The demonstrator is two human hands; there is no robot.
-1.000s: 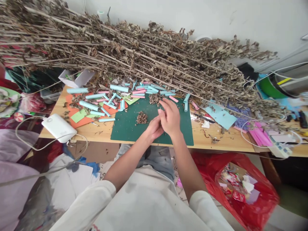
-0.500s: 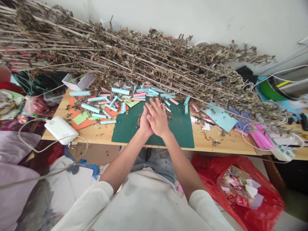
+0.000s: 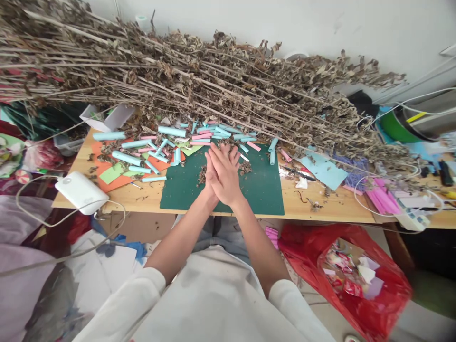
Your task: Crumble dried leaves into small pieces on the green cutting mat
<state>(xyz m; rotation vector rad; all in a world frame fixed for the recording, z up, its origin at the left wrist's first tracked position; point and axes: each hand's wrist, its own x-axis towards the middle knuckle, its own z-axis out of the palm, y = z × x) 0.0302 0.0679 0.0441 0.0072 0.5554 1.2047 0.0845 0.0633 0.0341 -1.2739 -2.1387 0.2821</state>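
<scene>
My right hand [image 3: 225, 176] lies across my left hand [image 3: 210, 176], palm against palm, with the fingers of both stretched out. Whatever may be between the palms is hidden. Both hands are over a green cutting mat [image 3: 263, 190]. Crumbled dried leaves [image 3: 245, 167] lie on the mat on either side of them. Just beyond the fingertips are rolled blue paper tubes [image 3: 172, 131] and pink paper tubes [image 3: 253, 146], heaped loosely along the mat's far edge.
A long bundle of dried leafy stalks [image 3: 199, 90] stretches across the back of the wooden table [image 3: 142, 202]. At left sits a white power bank [image 3: 81, 192] with a cable. Blue paper [image 3: 325, 168] and a pen [image 3: 299, 174] lie right. A red bag [image 3: 302, 251] holds scraps below.
The hands remain pressed together over the mat, with the right fingers shifted slightly and spread a bit differently. The whole view has moved a little, so the table appears further left and higher.
</scene>
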